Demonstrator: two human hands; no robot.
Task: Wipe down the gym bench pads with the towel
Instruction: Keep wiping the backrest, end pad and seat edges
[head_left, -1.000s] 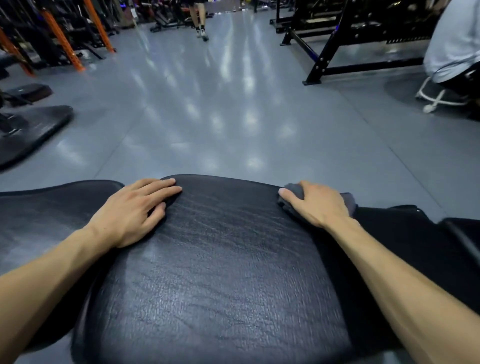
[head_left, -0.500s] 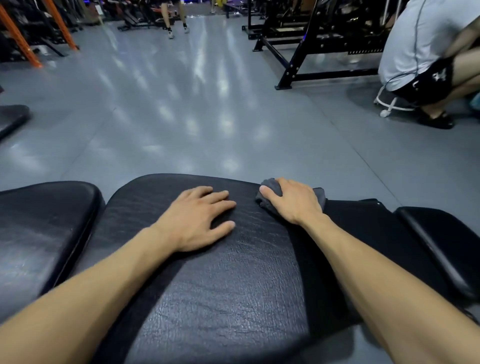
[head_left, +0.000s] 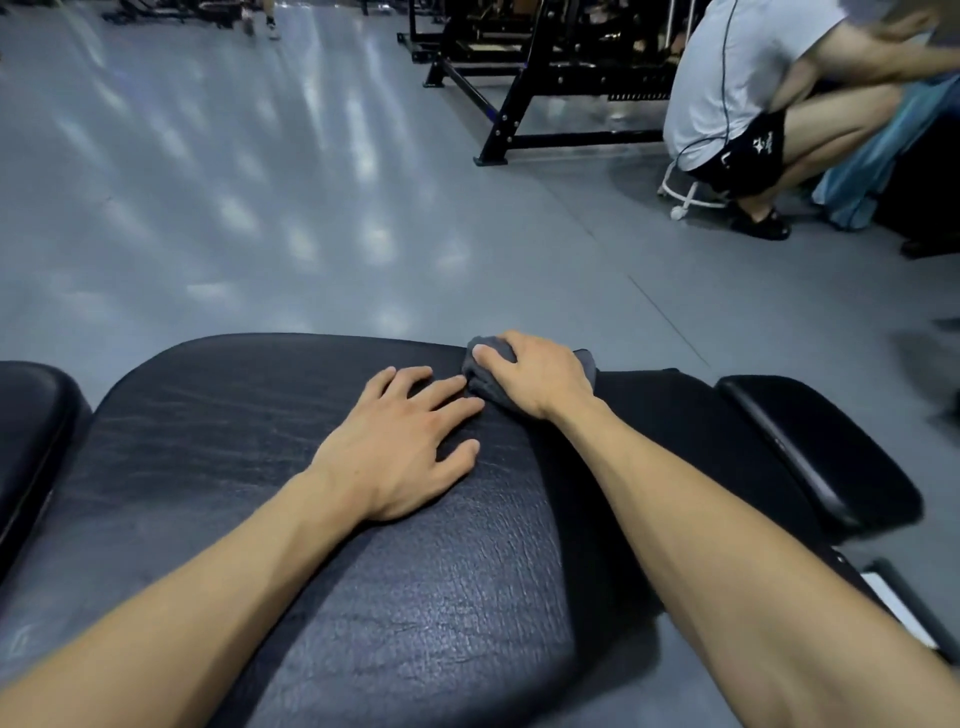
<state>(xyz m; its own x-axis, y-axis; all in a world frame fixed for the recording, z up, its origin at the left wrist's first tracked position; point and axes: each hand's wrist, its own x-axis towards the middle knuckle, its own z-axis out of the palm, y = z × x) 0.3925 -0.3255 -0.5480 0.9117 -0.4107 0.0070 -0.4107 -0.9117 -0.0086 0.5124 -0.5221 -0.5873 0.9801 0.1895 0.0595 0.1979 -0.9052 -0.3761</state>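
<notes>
A wide black leather bench pad (head_left: 218, 447) fills the lower middle of the head view. My left hand (head_left: 400, 441) lies flat on it with fingers spread, fingertips almost touching the towel. A bunched dark grey towel (head_left: 480, 382) sits at the pad's far right edge. My right hand (head_left: 537, 374) covers the towel, its fingers curled over the cloth and pressing it onto the pad. Most of the towel is hidden under that hand.
A second black pad (head_left: 31, 426) lies at the left, a narrower one (head_left: 815, 447) at the right. A person (head_left: 748, 98) squats on a small white stool (head_left: 685, 192) at the upper right, beside a black rack frame (head_left: 524, 109). Grey floor (head_left: 260, 208) stretches beyond.
My left hand slid rightward across the pad until it nearly meets the towel. The right hand stayed on the towel at the pad's far edge. The view swung right, bringing the squatting person into sight.
</notes>
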